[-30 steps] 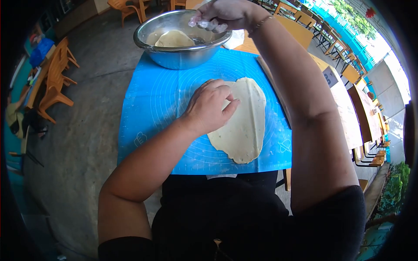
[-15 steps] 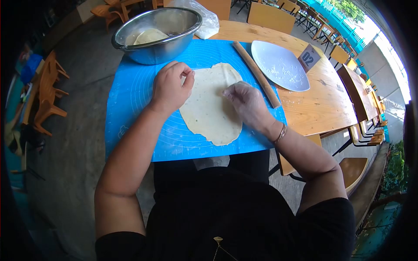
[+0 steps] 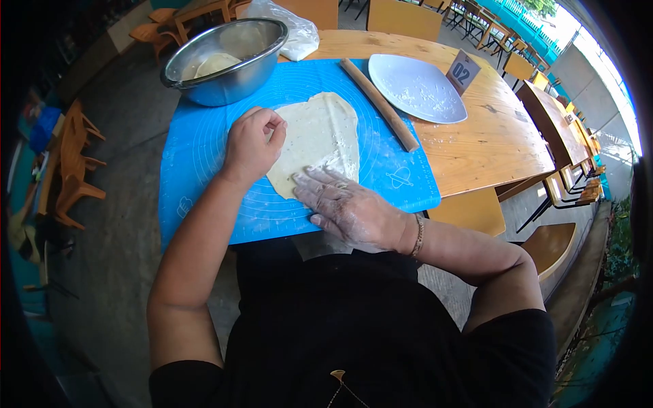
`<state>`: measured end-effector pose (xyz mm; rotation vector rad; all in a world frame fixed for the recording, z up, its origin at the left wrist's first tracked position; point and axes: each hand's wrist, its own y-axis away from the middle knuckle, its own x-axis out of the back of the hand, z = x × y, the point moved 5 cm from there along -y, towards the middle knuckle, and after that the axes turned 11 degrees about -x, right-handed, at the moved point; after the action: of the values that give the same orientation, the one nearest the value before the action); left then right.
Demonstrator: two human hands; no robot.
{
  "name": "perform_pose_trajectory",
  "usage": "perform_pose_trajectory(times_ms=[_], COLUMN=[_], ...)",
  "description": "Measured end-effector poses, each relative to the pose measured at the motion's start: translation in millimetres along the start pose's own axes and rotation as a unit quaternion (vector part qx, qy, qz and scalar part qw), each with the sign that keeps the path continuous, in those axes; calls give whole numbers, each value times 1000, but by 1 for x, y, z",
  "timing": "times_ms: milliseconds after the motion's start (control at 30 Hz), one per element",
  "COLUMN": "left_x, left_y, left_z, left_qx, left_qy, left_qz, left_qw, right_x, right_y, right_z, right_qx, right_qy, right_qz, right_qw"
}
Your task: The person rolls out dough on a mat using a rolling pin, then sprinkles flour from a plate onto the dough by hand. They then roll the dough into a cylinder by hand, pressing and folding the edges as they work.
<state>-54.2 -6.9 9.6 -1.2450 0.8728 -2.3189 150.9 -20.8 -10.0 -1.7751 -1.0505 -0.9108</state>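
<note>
A thin, rolled-out sheet of dough [image 3: 309,132] lies flat on a blue silicone baking mat [image 3: 197,156]. White flour shows on its lower right part. My right hand [image 3: 350,211], dusted with flour, rests palm down across the near edge of the dough, its fingers stretched out. Beside the dough's left edge is my left hand [image 3: 253,144], its fingers curled in loosely towards the thumb, with nothing seen in them. A wooden rolling pin [image 3: 381,105] lies along the mat's right side.
A steel bowl [image 3: 235,85] holding more dough [image 3: 218,64] stands at the mat's back left corner, near a plastic bag [image 3: 299,37]. On the wooden table [image 3: 496,136] are a floury white plate [image 3: 415,88] and a number sign [image 3: 463,71].
My right hand has come down from above the dough's right side to its near edge and opened flat. Flour now lies on the dough there. My left hand keeps its curled pose.
</note>
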Motion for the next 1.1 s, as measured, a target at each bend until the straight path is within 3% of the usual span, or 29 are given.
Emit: perform_pose_trajectory(times_ms=[133, 267, 467, 567, 733, 867, 933, 1100], left_x=[-2, -6, 5, 17, 3, -11, -17, -20], left_y=[-1, -7, -7, -4, 15, 26, 29, 32], left_z=[1, 8, 20, 39, 74, 101, 106, 103], left_qx=[4, -20, -68, -67, -95, -155, -184, -180], left_qy=[3, 4, -4, 9, 42, 56, 26, -2], left_qz=[1, 7, 23, -15, -220, -226, -223, -225], left_qw=[1000, 1000, 997, 998, 970, 960, 957, 958], right_x=[15, 1, -17, -6, 20, 26, 19, 21], right_y=[4, -22, -29, -2, 25, 15, 9, 16], right_z=[37, 57, 8, -3, 34, 67, 67, 54], right_qx=[-94, -173, -90, -53, -121, -191, -179, -112], right_qy=[126, 127, 104, 75, 118, 145, 167, 40], right_qz=[7, 29, 9, -22, -26, 24, 46, 28], right_qw=[988, 976, 990, 996, 985, 971, 968, 992])
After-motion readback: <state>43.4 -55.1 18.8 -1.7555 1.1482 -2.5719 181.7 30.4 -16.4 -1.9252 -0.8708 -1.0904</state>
